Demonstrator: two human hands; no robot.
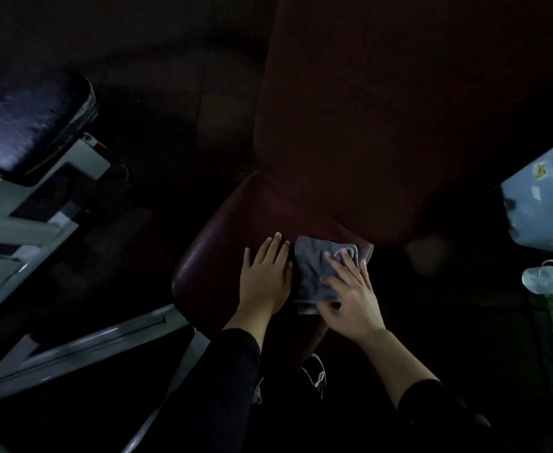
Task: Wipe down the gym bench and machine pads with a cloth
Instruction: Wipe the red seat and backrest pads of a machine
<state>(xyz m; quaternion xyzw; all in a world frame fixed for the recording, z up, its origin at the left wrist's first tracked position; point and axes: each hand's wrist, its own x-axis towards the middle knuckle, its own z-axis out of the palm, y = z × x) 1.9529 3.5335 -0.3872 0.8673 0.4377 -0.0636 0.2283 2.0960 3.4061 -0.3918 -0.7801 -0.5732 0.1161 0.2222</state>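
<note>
One dark red seat pad (pixel 222 237) on the worktop, long axis running 7 to 1 o'clock, backrest pad (pixel 366 109) rising at 12. One grey cloth (pixel 317 273) at seat's 3 o'clock edge. Two hands: left hand (pixel 263 276) flat on seat, right hand (pixel 353 299) flat, pressing cloth. Black pad (pixel 30 125) at 10, white frame (pixel 72 348) at 8.

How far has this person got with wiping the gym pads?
Done: hard to tell, though the dark red seat pad glistens at its left edge. In hand: the right hand presses a grey cloth on that seat; the left hand rests flat beside it. Left: the back pad and the black pad look untouched.
</note>
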